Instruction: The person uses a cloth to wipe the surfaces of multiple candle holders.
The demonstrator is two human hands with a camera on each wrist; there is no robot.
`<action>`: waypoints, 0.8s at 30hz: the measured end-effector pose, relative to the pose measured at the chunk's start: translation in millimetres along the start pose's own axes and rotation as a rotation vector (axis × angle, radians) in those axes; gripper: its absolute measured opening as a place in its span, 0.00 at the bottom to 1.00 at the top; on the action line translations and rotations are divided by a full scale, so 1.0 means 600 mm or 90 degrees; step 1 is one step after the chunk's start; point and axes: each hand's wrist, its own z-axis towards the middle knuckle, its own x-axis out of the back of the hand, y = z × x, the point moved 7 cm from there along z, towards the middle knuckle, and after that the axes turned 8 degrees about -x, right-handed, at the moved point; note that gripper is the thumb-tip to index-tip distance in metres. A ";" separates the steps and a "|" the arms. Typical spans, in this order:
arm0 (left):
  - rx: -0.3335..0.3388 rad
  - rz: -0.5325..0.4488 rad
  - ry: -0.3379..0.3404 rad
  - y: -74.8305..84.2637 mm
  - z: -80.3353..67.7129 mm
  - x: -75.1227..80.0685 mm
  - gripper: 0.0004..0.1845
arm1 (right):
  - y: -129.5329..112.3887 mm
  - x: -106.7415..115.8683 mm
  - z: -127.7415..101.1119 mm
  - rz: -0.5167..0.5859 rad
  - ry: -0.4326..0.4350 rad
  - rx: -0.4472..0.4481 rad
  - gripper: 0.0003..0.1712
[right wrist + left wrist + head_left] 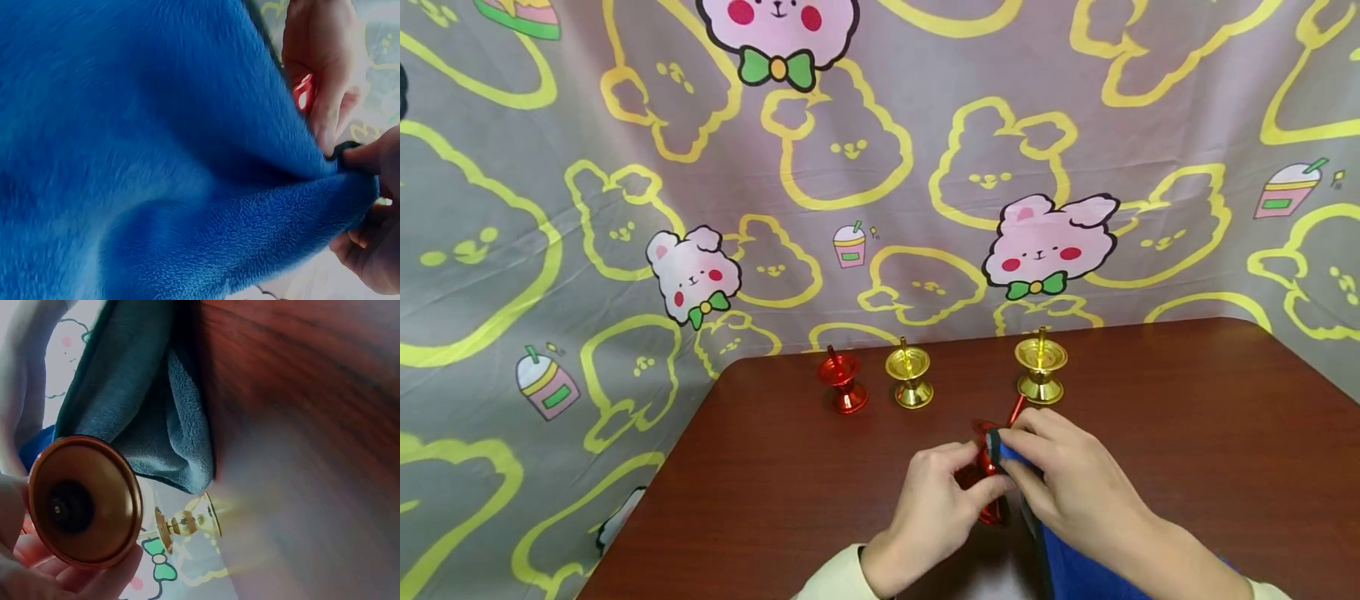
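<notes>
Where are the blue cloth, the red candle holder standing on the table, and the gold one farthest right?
blue cloth [156,144], right wrist view, fleecy middle.
red candle holder [843,382], head view, its stem.
gold candle holder [1041,367], head view, its cup.

Left hand [936,498] and right hand [1067,479] meet, fingers curled, gripping.

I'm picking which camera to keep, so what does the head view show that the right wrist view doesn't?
Only the head view shows the brown table, one red stand and two gold stands by the backdrop. Only the right wrist view shows the blue cloth's fleecy pile filling the frame. Both show the right hand pinching the cloth against the red holder in the left hand.
</notes>
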 end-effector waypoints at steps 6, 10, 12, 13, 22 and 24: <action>-0.005 0.031 0.013 0.002 0.000 0.002 0.09 | -0.009 -0.002 0.001 -0.028 0.033 0.011 0.08; 0.040 -0.076 0.004 -0.002 0.003 -0.002 0.12 | -0.007 0.008 -0.005 0.007 0.091 0.045 0.30; 0.089 -0.169 -0.003 -0.008 0.003 -0.008 0.13 | -0.003 0.014 -0.010 0.035 0.108 0.058 0.28; 0.112 -0.215 -0.005 -0.011 0.003 -0.011 0.13 | 0.000 0.017 -0.013 0.047 0.111 0.061 0.27; 0.171 -0.454 -0.030 -0.020 -0.002 -0.023 0.13 | 0.037 0.031 -0.036 0.247 0.001 -0.023 0.12; 0.157 -0.473 -0.035 -0.018 -0.002 -0.020 0.12 | 0.042 0.031 -0.036 0.282 -0.028 -0.048 0.15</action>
